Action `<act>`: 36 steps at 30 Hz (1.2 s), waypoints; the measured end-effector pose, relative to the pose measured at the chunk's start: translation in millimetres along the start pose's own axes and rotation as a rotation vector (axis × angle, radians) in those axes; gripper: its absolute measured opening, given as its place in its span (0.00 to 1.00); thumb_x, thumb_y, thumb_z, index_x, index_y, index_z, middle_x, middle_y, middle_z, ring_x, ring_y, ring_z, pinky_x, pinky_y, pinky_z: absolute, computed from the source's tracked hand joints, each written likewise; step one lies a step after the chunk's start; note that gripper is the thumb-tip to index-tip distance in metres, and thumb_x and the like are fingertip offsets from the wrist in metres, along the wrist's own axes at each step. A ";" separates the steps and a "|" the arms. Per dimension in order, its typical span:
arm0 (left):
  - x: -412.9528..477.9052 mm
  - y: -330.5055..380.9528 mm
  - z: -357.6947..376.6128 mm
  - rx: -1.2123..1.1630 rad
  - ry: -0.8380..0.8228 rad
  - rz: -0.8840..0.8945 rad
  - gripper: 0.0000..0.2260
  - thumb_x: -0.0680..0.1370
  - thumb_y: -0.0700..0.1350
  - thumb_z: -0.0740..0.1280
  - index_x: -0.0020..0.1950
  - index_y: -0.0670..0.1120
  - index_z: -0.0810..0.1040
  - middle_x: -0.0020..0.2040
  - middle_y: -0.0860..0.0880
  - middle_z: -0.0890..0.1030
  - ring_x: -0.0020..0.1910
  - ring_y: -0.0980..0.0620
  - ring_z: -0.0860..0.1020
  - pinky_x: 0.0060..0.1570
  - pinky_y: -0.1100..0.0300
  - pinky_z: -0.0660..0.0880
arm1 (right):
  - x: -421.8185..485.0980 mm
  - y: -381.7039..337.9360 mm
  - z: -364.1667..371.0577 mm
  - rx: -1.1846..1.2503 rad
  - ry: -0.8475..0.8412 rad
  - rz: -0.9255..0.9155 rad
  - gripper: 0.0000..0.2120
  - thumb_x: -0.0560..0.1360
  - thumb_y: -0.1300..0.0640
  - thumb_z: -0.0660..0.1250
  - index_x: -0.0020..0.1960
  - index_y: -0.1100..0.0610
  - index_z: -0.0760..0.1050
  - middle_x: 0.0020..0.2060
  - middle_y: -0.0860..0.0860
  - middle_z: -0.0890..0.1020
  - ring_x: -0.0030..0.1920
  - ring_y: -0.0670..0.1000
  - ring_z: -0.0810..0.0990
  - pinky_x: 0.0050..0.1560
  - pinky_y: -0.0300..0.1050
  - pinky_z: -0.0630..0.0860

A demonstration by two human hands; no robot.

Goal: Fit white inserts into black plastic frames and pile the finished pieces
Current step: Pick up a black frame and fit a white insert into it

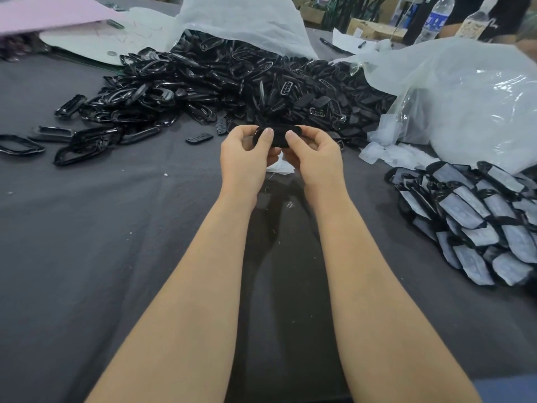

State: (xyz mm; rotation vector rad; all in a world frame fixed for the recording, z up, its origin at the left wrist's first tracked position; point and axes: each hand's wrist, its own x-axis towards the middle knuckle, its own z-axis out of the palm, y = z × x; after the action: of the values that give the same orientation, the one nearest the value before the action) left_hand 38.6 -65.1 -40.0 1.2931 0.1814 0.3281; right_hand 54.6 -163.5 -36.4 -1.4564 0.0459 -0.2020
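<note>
Gleaming black oval frame (278, 137) between hands (247, 154) (315, 157)

No legible text anywhere in view. Blue label on water bottle (435, 21), far right: white characters present, too blurred to read. Pale label on second bottle (473, 24) beside it — print unreadable. Dark markings on cardboard boxes (366, 29) in the background — too small to decipher.

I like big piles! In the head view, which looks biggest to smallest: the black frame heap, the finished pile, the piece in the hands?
1. black frame heap, clearly largest.
2. finished pile, though cut off at the edge.
3. held piece, gripped by left hand and right hand.
</note>
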 end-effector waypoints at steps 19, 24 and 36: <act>-2.4 3.8 1.6 0.006 -0.035 -0.045 0.03 0.79 0.41 0.67 0.46 0.47 0.75 0.41 0.49 0.81 0.35 0.60 0.83 0.37 0.68 0.78 | -2.1 -3.9 -1.8 -0.042 0.034 -0.035 0.07 0.77 0.63 0.67 0.44 0.52 0.74 0.40 0.51 0.80 0.38 0.47 0.79 0.41 0.36 0.79; -1.8 4.5 2.2 -0.065 -0.053 -0.102 0.01 0.80 0.40 0.66 0.48 0.45 0.76 0.40 0.50 0.81 0.36 0.58 0.83 0.38 0.66 0.78 | 0.7 -3.8 -2.3 0.060 0.034 0.051 0.05 0.77 0.63 0.67 0.46 0.54 0.75 0.38 0.49 0.80 0.34 0.44 0.79 0.39 0.37 0.78; -1.1 3.5 2.2 -0.041 -0.035 -0.113 0.05 0.81 0.40 0.62 0.48 0.42 0.77 0.41 0.48 0.80 0.35 0.57 0.83 0.37 0.67 0.78 | 1.0 1.2 -1.7 -0.090 0.062 -0.059 0.04 0.77 0.62 0.66 0.52 0.57 0.76 0.41 0.49 0.80 0.36 0.41 0.80 0.41 0.35 0.78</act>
State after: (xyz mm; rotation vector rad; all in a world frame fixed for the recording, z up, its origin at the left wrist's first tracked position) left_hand 37.8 -66.6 -36.1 1.2417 0.2163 0.2120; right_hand 55.4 -165.2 -37.7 -1.5426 0.0631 -0.2964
